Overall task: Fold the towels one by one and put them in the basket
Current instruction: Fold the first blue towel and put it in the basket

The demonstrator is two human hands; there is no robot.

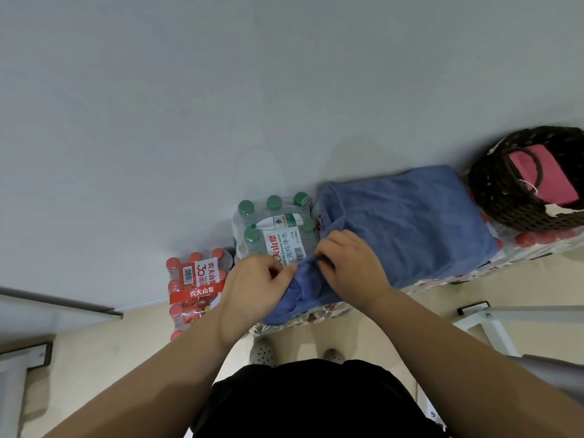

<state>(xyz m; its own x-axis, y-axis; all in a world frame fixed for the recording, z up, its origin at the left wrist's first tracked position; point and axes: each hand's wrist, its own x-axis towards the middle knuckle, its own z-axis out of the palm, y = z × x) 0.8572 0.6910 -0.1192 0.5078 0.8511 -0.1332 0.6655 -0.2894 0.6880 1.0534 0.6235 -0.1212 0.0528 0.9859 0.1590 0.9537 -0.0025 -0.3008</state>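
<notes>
Bright and evenly diffuse, with faint soft shadows, slight overall blur and strong wide-angle bending at the edges.

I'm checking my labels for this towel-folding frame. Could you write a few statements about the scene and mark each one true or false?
1. The left hand and right hand both pinch the blue towel. True.
2. The basket stands to the right of the blue towel. True.
3. The basket is empty. False: a pink towel lies in it.
4. The bottle pack just behind the hands has blue caps. False: its caps are green.
</notes>
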